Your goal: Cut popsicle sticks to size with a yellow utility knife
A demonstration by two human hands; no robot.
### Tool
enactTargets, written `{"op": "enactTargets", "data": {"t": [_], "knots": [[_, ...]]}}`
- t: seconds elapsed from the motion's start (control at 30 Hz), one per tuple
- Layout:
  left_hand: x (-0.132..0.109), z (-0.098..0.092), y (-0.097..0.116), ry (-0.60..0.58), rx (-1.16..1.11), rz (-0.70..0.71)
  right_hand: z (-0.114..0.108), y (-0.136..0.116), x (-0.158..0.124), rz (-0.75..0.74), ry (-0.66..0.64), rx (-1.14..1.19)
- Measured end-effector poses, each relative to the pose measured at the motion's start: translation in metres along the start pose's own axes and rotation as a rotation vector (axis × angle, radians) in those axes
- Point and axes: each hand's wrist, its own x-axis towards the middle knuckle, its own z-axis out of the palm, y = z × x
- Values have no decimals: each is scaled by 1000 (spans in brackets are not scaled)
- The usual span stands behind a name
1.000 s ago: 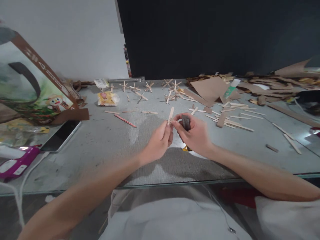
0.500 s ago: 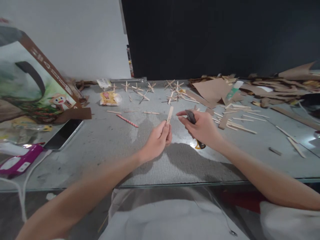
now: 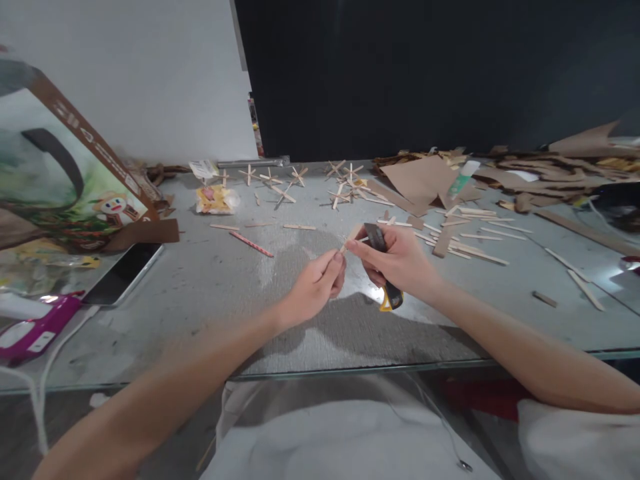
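Left hand [image 3: 320, 283]: pinching wooden stick [image 3: 354, 235] | stick: jutting toward right hand [image 3: 400, 257], which grips cutter [image 3: 375, 239]

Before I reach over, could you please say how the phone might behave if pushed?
The phone would probably slide rather than roll, being flat. It looks rigid, judging by its straight edges, and the white cable at its near end might drag.

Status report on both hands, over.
Left hand pinching stick. Right hand holding cutter, fingers at stick. Loose sticks lying farther right.
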Motion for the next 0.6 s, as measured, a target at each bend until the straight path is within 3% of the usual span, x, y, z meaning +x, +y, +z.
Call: {"op": "enactTargets", "data": {"t": [0.2, 0.43, 0.6], "knots": [[1, -2, -6, 3, 27, -2, 1, 3, 0, 20, 42, 65], [1, -2, 1, 43, 173, -11, 2, -6, -1, 50, -19, -119], [2, -4, 1, 64, 228, -5, 4, 1, 1, 109, 12, -14]]}}
